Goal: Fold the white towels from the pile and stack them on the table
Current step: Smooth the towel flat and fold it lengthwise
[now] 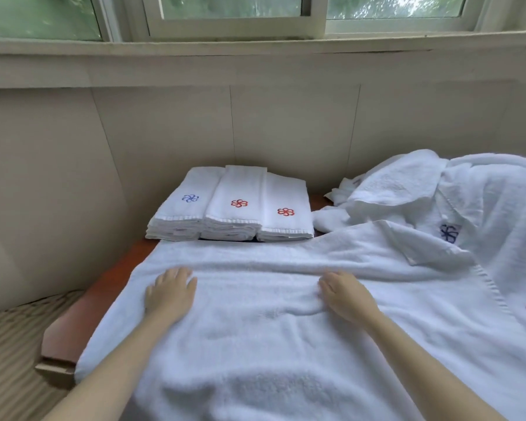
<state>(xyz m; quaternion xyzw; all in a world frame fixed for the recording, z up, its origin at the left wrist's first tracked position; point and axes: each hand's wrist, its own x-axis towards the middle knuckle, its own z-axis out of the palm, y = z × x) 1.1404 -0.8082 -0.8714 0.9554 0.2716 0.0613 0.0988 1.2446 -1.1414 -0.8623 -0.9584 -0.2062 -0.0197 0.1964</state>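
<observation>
In the head view, a large white towel (pixel 255 354) lies spread over the near part of the reddish-brown table (pixel 104 299) and hangs over its near edge. The left hand (pixel 170 294) lies palm-down on it near the left edge, fingers straight and slightly spread, holding nothing. The right hand (pixel 345 294) rests palm-down mid-towel, fingers lightly bent at a ridge of cloth; whether they pinch it I cannot tell. Three stacks of folded towels (pixel 231 208) with blue and red flower marks sit side by side at the far edge. The rumpled towel pile (pixel 438 192) covers the right side.
</observation>
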